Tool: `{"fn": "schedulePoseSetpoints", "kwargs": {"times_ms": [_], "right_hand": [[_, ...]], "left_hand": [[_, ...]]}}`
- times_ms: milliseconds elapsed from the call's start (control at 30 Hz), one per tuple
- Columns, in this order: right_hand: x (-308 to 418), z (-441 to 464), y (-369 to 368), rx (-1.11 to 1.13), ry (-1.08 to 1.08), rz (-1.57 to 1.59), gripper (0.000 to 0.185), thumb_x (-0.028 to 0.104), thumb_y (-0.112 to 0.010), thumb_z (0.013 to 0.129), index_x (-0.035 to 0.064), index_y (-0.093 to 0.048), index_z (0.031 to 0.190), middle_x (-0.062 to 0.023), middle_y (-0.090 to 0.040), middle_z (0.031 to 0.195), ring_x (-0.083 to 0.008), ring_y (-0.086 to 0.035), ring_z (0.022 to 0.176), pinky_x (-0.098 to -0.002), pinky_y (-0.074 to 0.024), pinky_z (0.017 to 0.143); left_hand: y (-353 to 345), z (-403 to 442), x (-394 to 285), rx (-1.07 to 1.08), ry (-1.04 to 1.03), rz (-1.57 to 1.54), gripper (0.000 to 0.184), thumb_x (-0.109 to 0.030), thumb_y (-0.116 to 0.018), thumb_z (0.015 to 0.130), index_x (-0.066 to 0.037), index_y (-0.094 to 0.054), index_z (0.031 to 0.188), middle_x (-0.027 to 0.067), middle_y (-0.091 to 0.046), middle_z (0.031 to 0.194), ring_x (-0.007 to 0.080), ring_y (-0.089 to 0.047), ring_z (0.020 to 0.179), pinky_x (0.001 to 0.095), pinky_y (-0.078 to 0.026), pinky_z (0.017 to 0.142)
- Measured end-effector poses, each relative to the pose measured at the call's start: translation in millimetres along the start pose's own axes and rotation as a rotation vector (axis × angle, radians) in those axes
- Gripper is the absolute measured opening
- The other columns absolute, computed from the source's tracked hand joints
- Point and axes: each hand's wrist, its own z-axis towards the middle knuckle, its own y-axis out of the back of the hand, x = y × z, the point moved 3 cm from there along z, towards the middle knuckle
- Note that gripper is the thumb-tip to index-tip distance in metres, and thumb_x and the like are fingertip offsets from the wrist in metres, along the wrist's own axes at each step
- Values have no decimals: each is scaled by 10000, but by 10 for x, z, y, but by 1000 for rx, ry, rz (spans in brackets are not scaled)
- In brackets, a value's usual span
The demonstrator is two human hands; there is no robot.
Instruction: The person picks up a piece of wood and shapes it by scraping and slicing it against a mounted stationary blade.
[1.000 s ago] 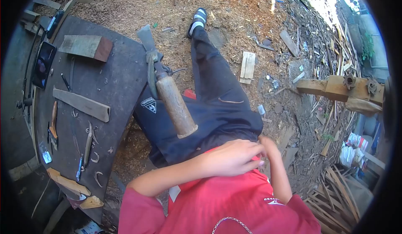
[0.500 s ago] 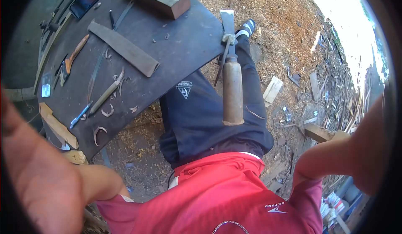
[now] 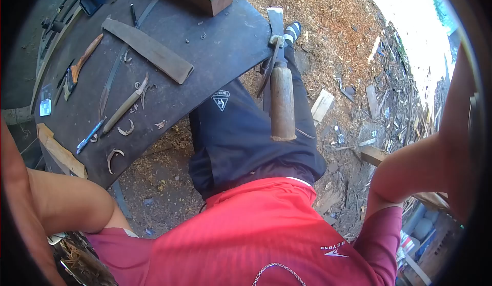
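Bladed tool (image 3: 282, 101), 1x, over the trousers (image 3: 241, 142), between both hands' sides. Hands out of frame, grip can't tell. Left-hand side: tabletop (image 3: 169, 99), 1 phone (image 3: 91, 3), 1 blue pen (image 3: 90, 136).

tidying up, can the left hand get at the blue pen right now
Likely yes: the blue pen lies uncovered on the table, with just a wood piece between it and the left arm. The left hand is out of view.
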Motion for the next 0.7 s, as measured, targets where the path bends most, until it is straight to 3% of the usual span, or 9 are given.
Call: {"fn": "schedulePoseSetpoints", "kwargs": {"times_ms": [533,700], "right_hand": [[-172,97,-515,129,-133,30,461,226,-730,1080,73,-667,1511,-120,-789,1253,-247,-754,1156,-423,-560,1060],[-329,-78,-736,201,-307,-39,488,235,-744,1074,81,-657,1529,-120,-787,1245,-247,-756,1139,-424,-564,1048]], "left_hand": [[129,-71,98,31,8,67,464,-167,-716,1058,10,-656,1482,174,-743,1381,266,-702,1252,409,-508,1119],[-14,-25,95,75,13,38,471,-146,-716,1054,8,-653,1495,165,-741,1391,257,-692,1283,407,-494,1152]]}}
